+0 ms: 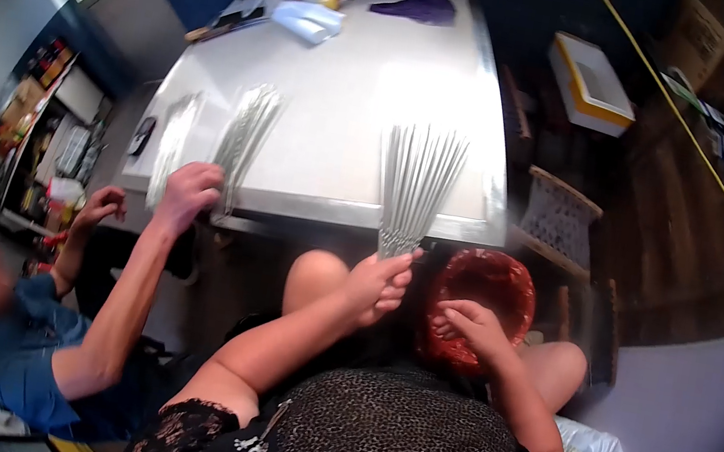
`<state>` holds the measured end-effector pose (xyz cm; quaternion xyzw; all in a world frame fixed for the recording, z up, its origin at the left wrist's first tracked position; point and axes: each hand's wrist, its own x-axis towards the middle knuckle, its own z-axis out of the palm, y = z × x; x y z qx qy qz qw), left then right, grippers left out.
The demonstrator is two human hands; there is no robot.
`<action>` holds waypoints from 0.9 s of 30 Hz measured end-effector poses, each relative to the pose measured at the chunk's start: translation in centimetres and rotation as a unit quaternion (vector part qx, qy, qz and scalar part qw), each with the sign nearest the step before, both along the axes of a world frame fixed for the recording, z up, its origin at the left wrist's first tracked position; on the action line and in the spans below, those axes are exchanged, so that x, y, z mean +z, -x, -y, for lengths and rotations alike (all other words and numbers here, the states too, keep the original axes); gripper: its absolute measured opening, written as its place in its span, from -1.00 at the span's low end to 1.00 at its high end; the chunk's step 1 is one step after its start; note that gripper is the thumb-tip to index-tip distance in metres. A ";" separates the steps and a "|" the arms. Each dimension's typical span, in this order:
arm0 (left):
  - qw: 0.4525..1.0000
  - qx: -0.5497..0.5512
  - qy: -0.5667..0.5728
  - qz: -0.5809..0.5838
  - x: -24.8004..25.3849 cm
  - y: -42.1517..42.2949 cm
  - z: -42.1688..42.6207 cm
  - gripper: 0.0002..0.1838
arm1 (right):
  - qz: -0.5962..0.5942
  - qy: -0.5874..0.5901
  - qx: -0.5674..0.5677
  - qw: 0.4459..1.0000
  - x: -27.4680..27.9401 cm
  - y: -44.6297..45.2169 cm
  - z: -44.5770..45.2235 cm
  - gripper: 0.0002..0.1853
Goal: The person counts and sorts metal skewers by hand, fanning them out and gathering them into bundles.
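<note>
My left hand [377, 288] is closed around the gathered lower ends of a bundle of metal skewers [425, 174]. The skewers fan out upward over the near edge of the white table [352, 143]. Over a red basin [526, 297] between my knees is my right hand [471, 329], its fingers drawn together. Whatever those fingers might hold is too small to make out. Reddish matter coats the basin's inside, and my hand covers part of it.
Left of me, a co-worker's hand [192, 190] is at another skewer bundle [248, 135]; more skewers [176, 137] lie beyond. A phone [142, 136], plastic bags [305, 20] and a purple cloth [416, 5] are on the table. A white-and-yellow box [593, 85] stands right.
</note>
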<state>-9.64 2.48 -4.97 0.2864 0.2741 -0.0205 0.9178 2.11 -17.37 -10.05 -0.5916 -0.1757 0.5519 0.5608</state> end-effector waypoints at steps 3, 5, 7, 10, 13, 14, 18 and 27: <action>1.000 -0.022 -0.010 0.015 -0.7 0.3 1.8 -0.71 | -0.002 -0.046 -0.057 0.997 1.3 0.7 -1.2 -0.65; 0.998 -0.036 -0.049 0.010 -1.2 0.3 3.0 -0.84 | -0.014 -0.098 -0.089 0.991 2.4 1.0 -2.6 -0.67; 0.995 -0.068 -0.076 0.014 -1.4 0.5 3.7 -0.89 | 0.011 -0.127 -0.105 0.986 3.4 1.3 -3.4 -0.73; 0.989 -0.078 -0.129 0.005 -0.7 0.7 4.1 -0.89 | 0.161 -0.095 -0.074 0.980 3.4 1.0 -3.7 -0.78; 0.983 -0.057 -0.170 0.024 -0.4 1.0 4.4 -0.89 | 0.097 -0.103 -0.033 0.989 4.4 0.9 -3.3 -0.77; 0.984 -0.056 -0.170 0.025 -0.3 1.0 4.2 -0.88 | 0.106 -0.095 -0.008 0.990 3.9 0.6 -3.5 -0.76; 0.985 -0.043 -0.163 0.031 -0.4 1.1 4.2 -0.86 | 0.130 -0.125 -0.066 0.981 3.8 1.5 -3.6 -0.79; 0.997 0.022 -0.067 0.024 -1.1 1.1 5.8 -0.89 | 0.060 -0.083 -0.099 0.990 3.6 2.1 -3.7 -0.66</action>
